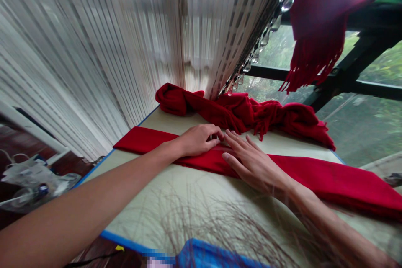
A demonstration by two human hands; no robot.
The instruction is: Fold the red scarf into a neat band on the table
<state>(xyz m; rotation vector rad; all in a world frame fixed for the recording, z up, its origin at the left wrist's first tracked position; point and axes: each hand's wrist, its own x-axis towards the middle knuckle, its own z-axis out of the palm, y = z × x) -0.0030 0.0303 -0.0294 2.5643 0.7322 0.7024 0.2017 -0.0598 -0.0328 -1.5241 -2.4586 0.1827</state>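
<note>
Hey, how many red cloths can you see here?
3 that I can tell apart: a flat strip under the left hand and right hand, a crumpled heap behind it, and a fringed scarf hanging upper right. The heap may hide more.

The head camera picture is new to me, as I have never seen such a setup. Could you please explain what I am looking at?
No robot arm shows here: these are a person's two bare hands. There is one picture, taken by a camera worn on that person's head, looking forward and down. A pale table with blue edging carries a long, flat strip of red cloth. Behind it lies a crumpled heap of red fringed cloth. The left hand rests curled on the strip; whether it pinches the cloth, I cannot tell. The right hand is spread open on the strip, gripping nothing.
</note>
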